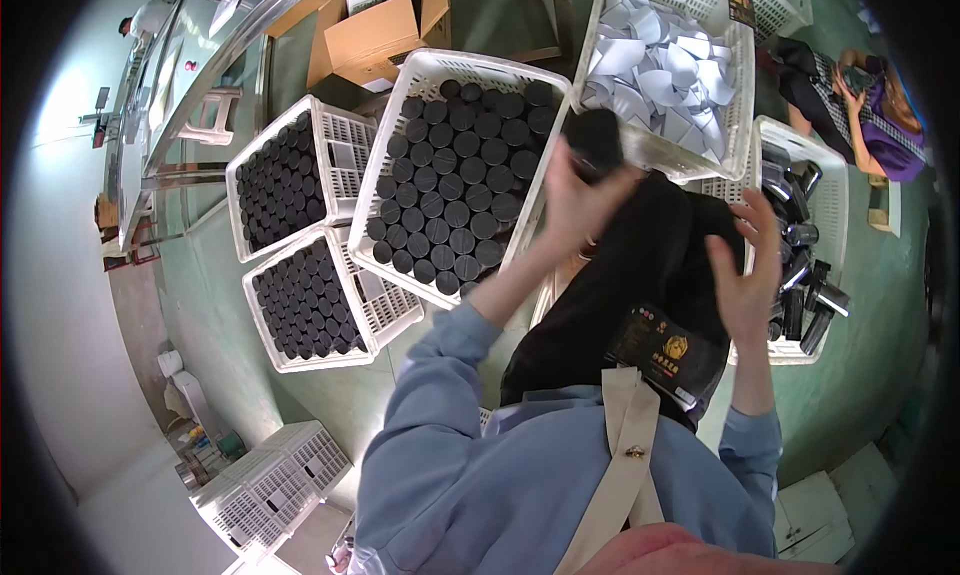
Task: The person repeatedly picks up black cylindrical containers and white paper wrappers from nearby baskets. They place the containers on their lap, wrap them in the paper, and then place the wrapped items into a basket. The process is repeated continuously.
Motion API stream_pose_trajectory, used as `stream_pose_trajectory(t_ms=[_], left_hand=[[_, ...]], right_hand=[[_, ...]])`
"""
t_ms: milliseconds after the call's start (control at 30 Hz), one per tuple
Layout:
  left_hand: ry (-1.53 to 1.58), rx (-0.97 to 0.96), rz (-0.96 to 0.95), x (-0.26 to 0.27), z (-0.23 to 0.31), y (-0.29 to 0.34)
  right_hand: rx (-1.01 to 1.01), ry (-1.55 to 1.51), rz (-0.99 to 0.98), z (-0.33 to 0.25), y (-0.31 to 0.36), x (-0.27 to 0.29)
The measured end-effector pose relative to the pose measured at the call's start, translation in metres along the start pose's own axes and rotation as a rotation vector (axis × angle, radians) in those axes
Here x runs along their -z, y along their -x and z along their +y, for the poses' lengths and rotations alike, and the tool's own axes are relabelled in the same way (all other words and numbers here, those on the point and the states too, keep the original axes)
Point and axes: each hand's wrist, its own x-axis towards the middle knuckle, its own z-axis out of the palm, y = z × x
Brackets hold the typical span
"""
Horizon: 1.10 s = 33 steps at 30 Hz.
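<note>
My left hand [580, 200] grips a black cylindrical container [596, 141], blurred by motion, above the right edge of a white crate [510, 67]. Rows of black round-topped cylinders [468, 170] stand packed in that crate. Over my right thigh, my right hand [748, 265] is raised with its fingers apart and nothing in it. Beside it, a white crate [838, 225] holds loose, shiny black cylinders [795, 275] lying at various angles. A flat black printed packet [655, 355] lies on my lap.
Ahead, a white crate [740, 105] is heaped with curved pale sheets [660, 70]. Two more crates of black cylinders [285, 190] [310, 300] stand at left. A cardboard box [375, 50] sits behind. Another person [880, 115] works at far right. An overturned-looking crate [275, 485] rests lower left.
</note>
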Motion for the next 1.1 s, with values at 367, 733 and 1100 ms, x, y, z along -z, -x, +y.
stream_pose_trajectory(t_ms=[367, 733, 1100], left_hand=[[-0.872, 0.181, 0.548, 0.188, -0.133, -0.207], [-1.428, 0.071, -0.021, 0.217, -0.223, -0.199], [-1.033, -0.090, -0.035, 0.117, -0.140, -0.127]], right_hand=[[-0.558, 0.357, 0.059, 0.292, 0.114, 0.112], [-0.977, 0.538, -0.017, 0.417, 0.168, 0.117], [-1.285, 0.633, -0.030, 0.523, 0.137, 0.065]])
